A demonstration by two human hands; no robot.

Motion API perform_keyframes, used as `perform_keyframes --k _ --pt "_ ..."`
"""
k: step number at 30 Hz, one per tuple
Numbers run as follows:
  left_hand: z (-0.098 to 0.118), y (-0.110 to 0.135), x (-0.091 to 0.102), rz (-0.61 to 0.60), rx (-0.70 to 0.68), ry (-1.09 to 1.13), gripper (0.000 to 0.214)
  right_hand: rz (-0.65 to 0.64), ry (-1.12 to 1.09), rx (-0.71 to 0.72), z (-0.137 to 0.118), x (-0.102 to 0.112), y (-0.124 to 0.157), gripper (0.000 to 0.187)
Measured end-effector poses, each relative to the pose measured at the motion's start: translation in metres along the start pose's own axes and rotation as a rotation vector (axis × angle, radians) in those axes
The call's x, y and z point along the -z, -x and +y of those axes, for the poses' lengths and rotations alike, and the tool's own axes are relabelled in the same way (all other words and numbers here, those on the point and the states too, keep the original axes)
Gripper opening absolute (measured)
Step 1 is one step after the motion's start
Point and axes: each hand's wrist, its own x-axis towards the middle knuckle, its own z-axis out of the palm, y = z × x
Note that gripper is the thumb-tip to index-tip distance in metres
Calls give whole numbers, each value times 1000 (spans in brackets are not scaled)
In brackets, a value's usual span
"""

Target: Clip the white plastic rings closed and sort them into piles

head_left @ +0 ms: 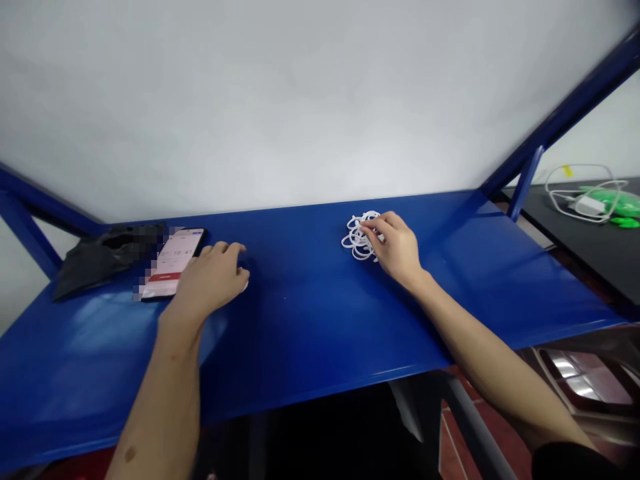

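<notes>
A loose coil of thin white cable [356,241] lies on the right half of the blue tabletop [300,320]. My right hand [397,248] is at its right side, thumb and fingertips pinched together on part of the cable. The cable's ends are too small to make out. My left hand [215,277] hovers low over the left half of the table, palm down. Its fingers are bent, with a gap between thumb and index finger, and it holds nothing that I can see. Just left of it lies a phone [173,263] with a lit screen, its right edge partly covered by the hand.
A black pouch or bag [105,257] lies left of the phone. Blue metal struts [525,183] rise at both ends of the table against a white wall [300,100]. At the right, a dark surface [590,247] bears a white charger [590,205] with cable and a green item [620,200].
</notes>
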Motion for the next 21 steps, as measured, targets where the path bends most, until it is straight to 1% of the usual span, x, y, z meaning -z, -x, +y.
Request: perform_keyframes --k 1,3,6,8,10,13,16,18,21 --pt "-6 0 -1 -53 18 -6 41 20 50 -29 5 2 -3 21" --pt "-12 0 -3 -144 42 -14 40 42 111 -72 13 6 -7 20" --pt "-7 0 -2 -204 56 -35 38 49 149 -147 20 12 -11 17" --pt "-1 -1 0 -189 52 -39 35 54 168 -191 24 15 -13 14" --pt "5 -3 -1 -148 29 -23 32 61 169 -212 27 17 -15 13" --pt "17 -4 -4 -68 -32 64 25 63 119 -196 30 15 -14 12" --pt "34 -3 -9 3 -112 224 17 43 81 -123 30 7 -10 14" --pt "48 -1 -13 38 -165 369 14 33 78 -68 27 0 -8 15" --pt "69 1 -17 14 -222 584 12 18 56 -34 22 -9 -10 13"
